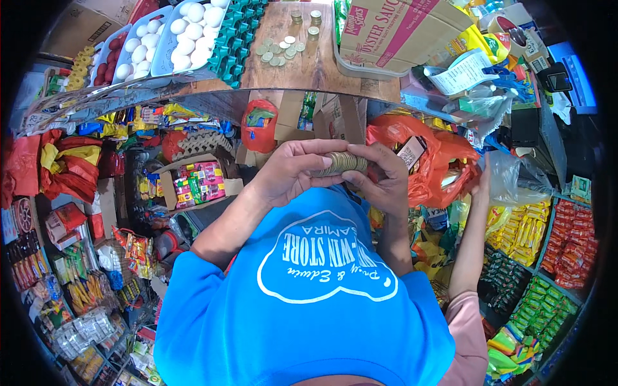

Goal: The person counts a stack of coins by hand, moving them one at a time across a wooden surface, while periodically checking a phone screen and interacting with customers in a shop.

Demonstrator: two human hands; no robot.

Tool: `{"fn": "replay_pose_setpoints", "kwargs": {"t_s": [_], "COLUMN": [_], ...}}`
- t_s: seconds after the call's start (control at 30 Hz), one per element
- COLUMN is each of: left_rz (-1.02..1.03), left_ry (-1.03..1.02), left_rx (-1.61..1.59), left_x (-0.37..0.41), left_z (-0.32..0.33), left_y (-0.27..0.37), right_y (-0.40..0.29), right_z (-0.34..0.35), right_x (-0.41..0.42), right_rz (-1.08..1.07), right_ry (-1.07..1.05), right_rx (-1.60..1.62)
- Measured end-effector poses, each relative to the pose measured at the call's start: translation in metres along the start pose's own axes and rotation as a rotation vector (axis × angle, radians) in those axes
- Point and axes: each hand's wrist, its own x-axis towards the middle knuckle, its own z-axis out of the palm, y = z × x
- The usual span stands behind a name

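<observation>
A tight row of coins [342,163] lies on its side in front of my chest, held between both hands. My left hand [289,166] grips its left end, thumb along the near side and fingers around it. At the other end, my right hand [386,171] pinches the row between thumb and fingers. Beyond them, on a wooden counter [270,29], lies a spread of loose coins [280,50]. Three short stacks of coins stand close by: one stack [296,17] at the back, another stack [316,18] beside it, and a nearer stack [313,33].
White eggs [186,46] fill plastic bins, with green egg trays [236,43] alongside. A cardboard flap [386,34] rises from a bin at right. A red plastic bag [429,178] hangs near my right hand; another person's arm [468,246] reaches toward it. Packaged goods [521,231] crowd both sides.
</observation>
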Motion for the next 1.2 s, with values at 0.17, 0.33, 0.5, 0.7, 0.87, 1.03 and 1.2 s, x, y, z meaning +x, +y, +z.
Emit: {"fn": "replay_pose_setpoints", "kwargs": {"t_s": [0.17,0.33,0.5,0.7,0.87,1.03,1.2], "left_rz": [0.014,0.033,0.05,0.038,0.065,0.083,0.073], "left_ry": [0.042,0.039,0.024,0.09,0.088,0.094,0.145], "left_rx": [0.036,0.066,0.08,0.154,0.153,0.147,0.185], "left_x": [0.0007,0.0018,0.003,0.0051,0.0059,0.0066,0.0074], "left_z": [0.0015,0.0002,0.0003,-0.0021,0.0001,-0.0009,0.0063], "left_y": [0.001,0.0016,0.0011,-0.0012,-0.0028,-0.005,-0.0017], "right_y": [-0.004,-0.0059,-0.0086,-0.0039,-0.0011,-0.001,-0.0051], "right_z": [0.0007,-0.0038,-0.0035,-0.0003,0.0015,0.0012,-0.0021], "right_x": [0.0047,0.0041,0.0058,0.0065,0.0028,0.0066,0.0055], "right_rz": [-0.022,0.018,-0.001,-0.047,-0.021,-0.102,-0.013], "right_ry": [-0.01,-0.076,-0.058,-0.005,0.013,0.021,-0.024], "right_rx": [-0.048,-0.106,-0.124,-0.141,-0.079,-0.113,-0.123]}}
